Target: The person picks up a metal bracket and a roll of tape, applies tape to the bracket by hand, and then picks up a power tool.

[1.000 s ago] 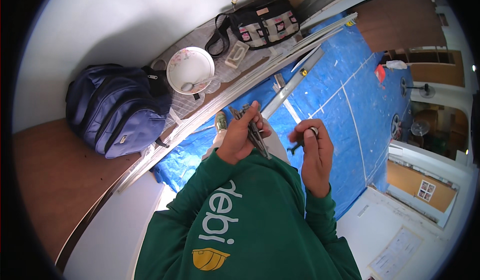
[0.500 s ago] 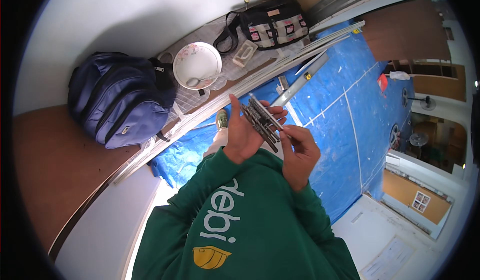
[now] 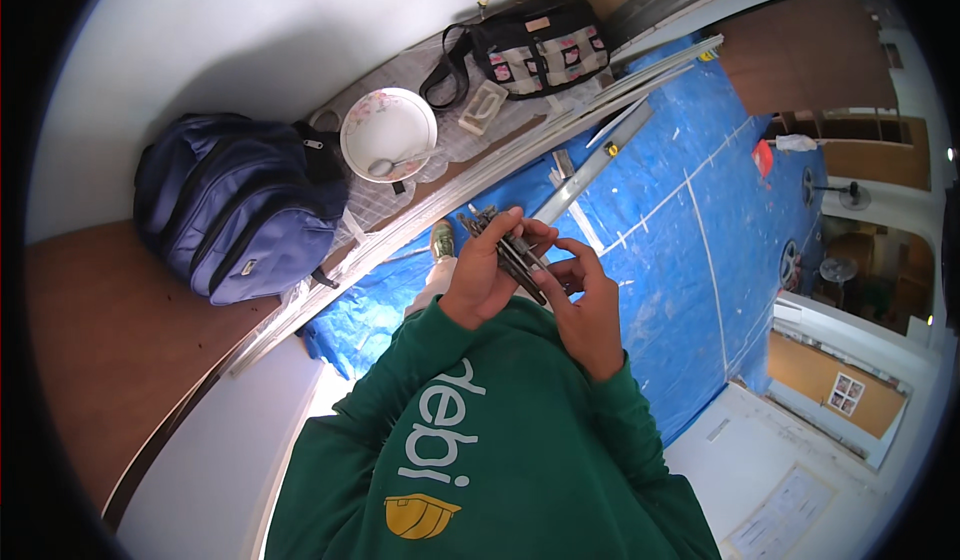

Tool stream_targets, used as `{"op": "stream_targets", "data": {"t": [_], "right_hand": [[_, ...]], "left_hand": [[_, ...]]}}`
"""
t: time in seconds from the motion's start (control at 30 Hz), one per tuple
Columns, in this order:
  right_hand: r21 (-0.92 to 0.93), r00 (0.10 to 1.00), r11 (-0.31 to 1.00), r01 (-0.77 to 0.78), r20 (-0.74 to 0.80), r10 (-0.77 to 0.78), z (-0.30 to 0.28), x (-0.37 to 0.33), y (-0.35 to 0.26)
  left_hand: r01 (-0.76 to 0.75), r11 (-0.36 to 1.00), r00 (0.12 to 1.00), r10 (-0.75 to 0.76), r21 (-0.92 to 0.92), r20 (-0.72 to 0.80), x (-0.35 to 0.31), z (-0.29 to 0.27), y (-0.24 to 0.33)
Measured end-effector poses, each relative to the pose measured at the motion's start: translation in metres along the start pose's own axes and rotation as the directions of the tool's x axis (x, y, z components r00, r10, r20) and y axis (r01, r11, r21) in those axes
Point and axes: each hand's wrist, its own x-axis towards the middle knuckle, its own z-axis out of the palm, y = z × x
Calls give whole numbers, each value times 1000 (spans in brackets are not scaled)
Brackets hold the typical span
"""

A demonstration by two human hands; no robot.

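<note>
Metal bits (image 3: 521, 276), prob. drill bits: loose bundle, held up b/w both hands, in front of wearer's belly, above blue sheet (image 3: 665, 270). Exact count n/a, fingers cover some.

L hand (image 3: 478, 285): grasping the bundle, thumb over top, fingers curled round far side. R hand (image 3: 590, 310): fingers bent, thumb + fingertips at near R end of bundle; can't tell if it pinches one bit or just steadies the lot.

Progress (my read): bits collected into 1 handful, that much done. Handling/sorting looks mid-way; none seen laid out or put away, so setting them down is left.

Vs. 0.5 s ago: L palm lay open w/ bits fanned across; now thumb + fingers closed over. Vs. 1.0 s ago: R hand was well apart w/ small dark piece; now at the bundle, dark piece not visible.

Further out: metal straightedge (image 3: 577, 189) on sheet, just beyond hands. Ledge (image 3: 130, 320) bears bowl (image 3: 383, 130) w/ spoon (image 3: 381, 167) in it, small clear box (image 3: 483, 108), patterned bag (image 3: 545, 55), blue backpack (image 3: 235, 210).
</note>
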Motion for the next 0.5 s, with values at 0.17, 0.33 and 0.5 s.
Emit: {"op": "stream_targets", "data": {"t": [0.17,0.33,0.5], "right_hand": [[-112,981,976,188,66,-181,1,5,10],[-476,842,727,495,58,-536,8,5,26],[-363,846,789,495,-3,-532,13,6,28]], "left_hand": [[29,999,999,-29,15,-19,-2,-1,0],[-24,1000,999,24,-6,-37,-1,-6,-6],[7,1000,999,-6,-21,52,3,-14,-2]]}}
